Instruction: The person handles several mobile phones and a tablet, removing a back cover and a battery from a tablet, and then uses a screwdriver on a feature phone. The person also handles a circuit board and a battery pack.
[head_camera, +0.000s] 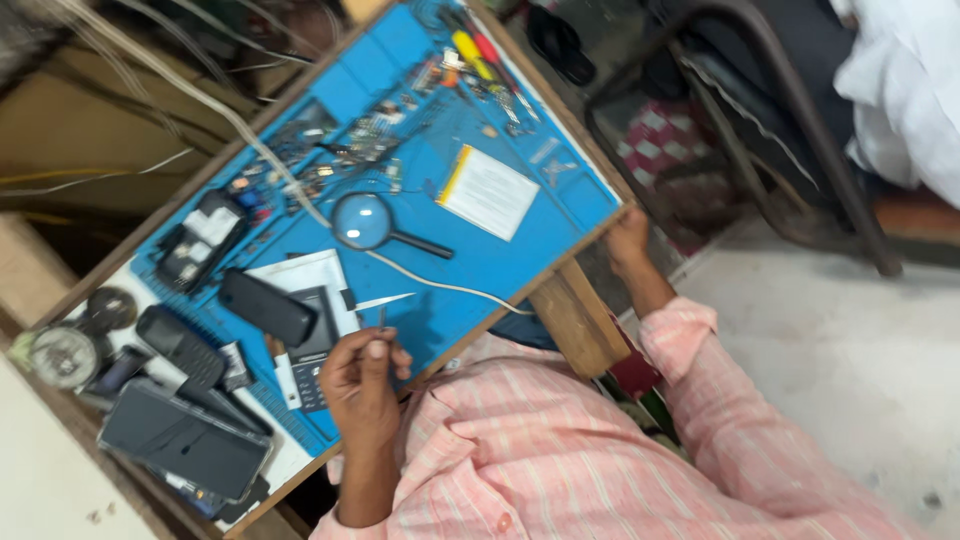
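Note:
My left hand (362, 385) pinches a thin metal tool (381, 320) over the blue work mat (470, 270). Its tip is next to silver tweezers (385, 300) lying on the mat. Just left of the hand, a keypad phone (312, 352) lies on white paper with a black phone (268, 307) partly over it. My right hand (628, 242) grips the table's edge at the mat's corner. A magnifying glass (365, 222) and a white card with a yellow edge (488, 192) lie further out on the mat.
Several small parts and screwdrivers (478, 55) sit at the mat's far side. A dark-screened phone (185, 440) and other handsets crowd the left end. A white cable (440, 287) crosses the mat. A metal chair frame (760, 110) stands beyond the table, with white cloth (900, 90) on it.

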